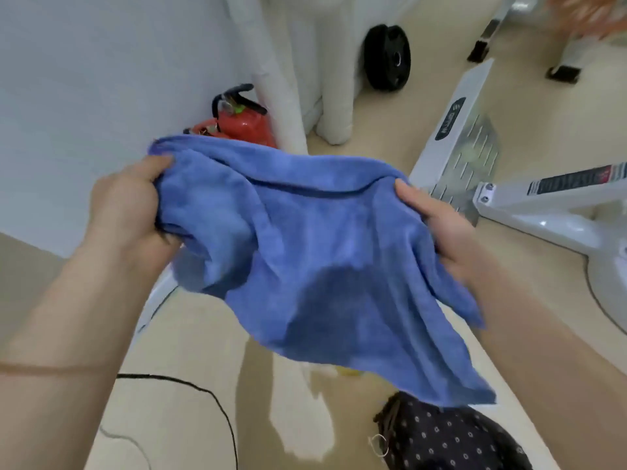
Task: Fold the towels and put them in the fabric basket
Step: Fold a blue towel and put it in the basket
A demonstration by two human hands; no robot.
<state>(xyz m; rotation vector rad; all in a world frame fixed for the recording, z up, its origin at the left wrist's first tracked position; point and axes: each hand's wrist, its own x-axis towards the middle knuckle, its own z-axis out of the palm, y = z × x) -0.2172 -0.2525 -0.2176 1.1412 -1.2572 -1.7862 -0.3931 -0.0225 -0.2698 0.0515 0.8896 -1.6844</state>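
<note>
Your left hand (125,201) at nine o'clock bunches the blue towel (305,252); your right hand (437,225) at three o'clock grips its other edge. It hangs mid-air between them, above the floor (210,351).

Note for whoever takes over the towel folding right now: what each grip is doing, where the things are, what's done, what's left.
Left grip: clutches one end of the blue towel's upper edge in curled fingers.
Right grip: holds the other end, thumb on top.
Blue towel: held in the air above the floor, crumpled, no neat fold yet.
Fabric basket: not clearly in view; the dark dotted fabric at the bottom edge cannot be identified.
Done: towel in hand. Left: fold it, put it in the basket.
</note>
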